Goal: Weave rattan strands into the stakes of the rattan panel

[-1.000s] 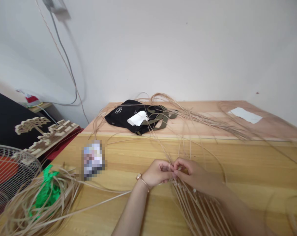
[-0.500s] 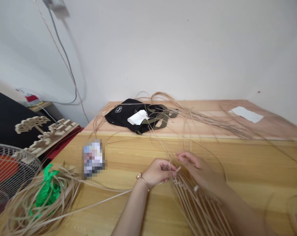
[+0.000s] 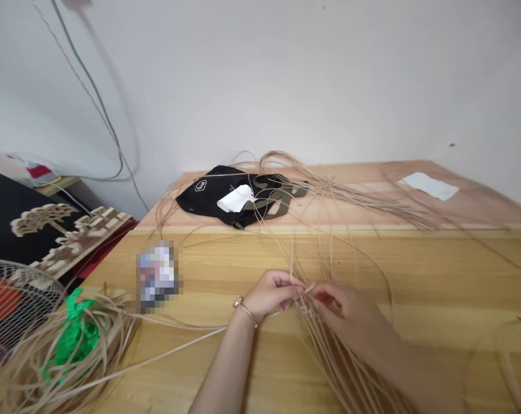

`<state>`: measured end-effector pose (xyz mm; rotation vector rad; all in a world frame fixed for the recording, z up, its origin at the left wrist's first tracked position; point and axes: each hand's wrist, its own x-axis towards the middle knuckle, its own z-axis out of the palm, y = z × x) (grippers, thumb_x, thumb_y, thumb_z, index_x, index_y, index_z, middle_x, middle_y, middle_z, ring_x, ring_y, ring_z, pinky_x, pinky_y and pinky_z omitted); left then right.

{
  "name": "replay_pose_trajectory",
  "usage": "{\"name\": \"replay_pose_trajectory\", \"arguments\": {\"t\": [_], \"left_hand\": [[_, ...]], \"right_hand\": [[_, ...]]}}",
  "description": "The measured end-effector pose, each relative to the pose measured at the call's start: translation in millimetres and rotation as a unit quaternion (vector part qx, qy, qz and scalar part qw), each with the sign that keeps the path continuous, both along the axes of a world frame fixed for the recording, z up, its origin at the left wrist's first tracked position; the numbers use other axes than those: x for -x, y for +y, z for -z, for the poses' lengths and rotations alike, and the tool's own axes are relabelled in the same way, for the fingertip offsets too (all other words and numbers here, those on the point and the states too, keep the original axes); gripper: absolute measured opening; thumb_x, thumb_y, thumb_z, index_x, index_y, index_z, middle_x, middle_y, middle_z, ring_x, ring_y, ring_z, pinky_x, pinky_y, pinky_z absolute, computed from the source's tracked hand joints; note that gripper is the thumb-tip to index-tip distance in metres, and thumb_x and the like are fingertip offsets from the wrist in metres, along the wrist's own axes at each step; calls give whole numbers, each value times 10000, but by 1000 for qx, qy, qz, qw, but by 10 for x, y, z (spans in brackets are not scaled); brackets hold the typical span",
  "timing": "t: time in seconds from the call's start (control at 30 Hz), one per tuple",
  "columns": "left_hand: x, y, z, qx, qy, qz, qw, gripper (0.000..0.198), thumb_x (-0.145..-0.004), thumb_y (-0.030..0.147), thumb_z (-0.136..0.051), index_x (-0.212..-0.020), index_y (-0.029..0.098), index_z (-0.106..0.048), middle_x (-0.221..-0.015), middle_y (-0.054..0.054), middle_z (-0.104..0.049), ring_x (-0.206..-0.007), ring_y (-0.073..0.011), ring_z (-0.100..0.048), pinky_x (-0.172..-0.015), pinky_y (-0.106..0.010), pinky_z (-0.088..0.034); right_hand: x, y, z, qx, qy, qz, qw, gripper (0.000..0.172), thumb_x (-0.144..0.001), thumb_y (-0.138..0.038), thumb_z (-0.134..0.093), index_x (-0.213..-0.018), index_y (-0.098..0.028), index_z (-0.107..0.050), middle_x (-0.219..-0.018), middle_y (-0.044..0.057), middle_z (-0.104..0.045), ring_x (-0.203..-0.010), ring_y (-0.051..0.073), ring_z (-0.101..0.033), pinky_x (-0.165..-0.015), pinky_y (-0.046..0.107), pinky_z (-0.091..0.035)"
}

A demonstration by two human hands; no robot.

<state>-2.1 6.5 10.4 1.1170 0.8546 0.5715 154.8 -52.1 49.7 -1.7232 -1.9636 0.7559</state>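
Long tan rattan strips (image 3: 329,351) fan across the wooden table (image 3: 437,287) and cross into a small woven patch under my hands. My left hand (image 3: 271,294), with a thin bracelet at the wrist, is closed in a pinch on strips at the top of that patch. My right hand (image 3: 351,313) meets it from the right, fingers curled and pinching a strip end beside the left fingertips. The strips run on past my hands towards the far side of the table.
A black bag (image 3: 226,195) with white paper on it lies at the back. A coil of rattan tied with green string (image 3: 71,339) sits front left beside a fan grille (image 3: 10,299). White paper (image 3: 428,185) lies far right. A blurred small object (image 3: 157,276) rests left of my hands.
My right hand lifted away from the left with fingers extended, then came back and pinched the strips again. The view has tilted slightly, shifting everything up in the picture.
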Motion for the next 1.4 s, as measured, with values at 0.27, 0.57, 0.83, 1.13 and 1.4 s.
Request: {"name": "replay_pose_trajectory", "arguments": {"t": [0.27,0.57,0.83,1.13,1.4], "left_hand": [[-3,24,38,26,-5,-9,1000,264,-627,312,-598,-714,64,-627,-568,-55,-583,-368,-53,-416,-356,-177,-289],[-2,20,27,19,16,-4,1000,240,-647,294,-580,-719,69,-627,-540,-37,-565,-368,-50,-418,-349,-165,-293],[-8,7,-36,1,14,8,1000,238,-671,284,-563,-753,73,-637,-637,-67,-615,-381,-40,-413,-373,-169,-317],[-3,13,-10,4,16,12,1000,241,-676,289,-559,-757,76,-638,-621,-60,-607,-383,-40,-411,-372,-168,-309],[-4,19,-20,2,23,18,1000,255,-679,293,-552,-761,65,-633,-636,-73,-606,-386,-41,-407,-367,-169,-302]], "right_hand": [[-12,13,170,-56,32,85,994,205,-790,-345,-434,-837,-209,-580,-742,21,-630,-678,169,-576,-590,278,-428],[-59,25,336,-148,81,5,986,164,-808,-249,-438,-894,-196,-568,-843,37,-616,-790,156,-565,-700,277,-437],[-61,8,376,-113,82,34,990,140,-794,-246,-459,-871,-208,-569,-802,17,-628,-717,142,-579,-624,244,-446],[-54,16,372,-93,71,43,992,155,-793,-235,-455,-862,-207,-590,-817,12,-645,-737,146,-588,-624,244,-447],[-53,14,349,-103,73,40,991,144,-800,-237,-454,-835,-215,-592,-786,5,-641,-717,145,-585,-640,254,-441]]}}
